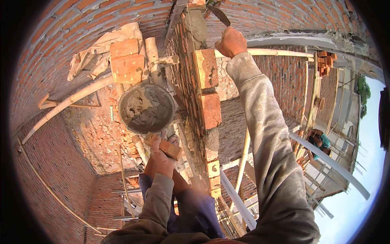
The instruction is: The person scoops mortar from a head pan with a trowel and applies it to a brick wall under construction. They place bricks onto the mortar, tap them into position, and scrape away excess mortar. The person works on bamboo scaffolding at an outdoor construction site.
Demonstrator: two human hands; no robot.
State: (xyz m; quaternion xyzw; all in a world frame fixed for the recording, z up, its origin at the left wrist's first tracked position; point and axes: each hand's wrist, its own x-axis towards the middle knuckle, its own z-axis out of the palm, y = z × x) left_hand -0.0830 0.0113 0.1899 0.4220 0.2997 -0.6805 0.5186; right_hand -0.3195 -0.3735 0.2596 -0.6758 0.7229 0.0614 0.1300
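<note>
My left hand (161, 163) is wrapped round an orange brick (170, 149), just below a round tub of wet grey mortar (146, 109). Stretched out to the far end of the wall, my right hand (232, 42) grips a trowel; its dark blade (219, 15) points up and left, and the handle is hidden in my fist. Grey mortar (196, 27) lies on the wall top beside the blade. Nearer to me, laid bricks (211, 110) run along the narrow wall top. A thin string line passes over the wall's far end.
Several bricks (127, 61) are stacked beyond the tub, beside a crumpled sack (95, 53). Bamboo poles (69, 106) cross at the left, above rubble far below. At the right, a person (320, 141) is at work lower down, past a pale slanting bar (333, 164).
</note>
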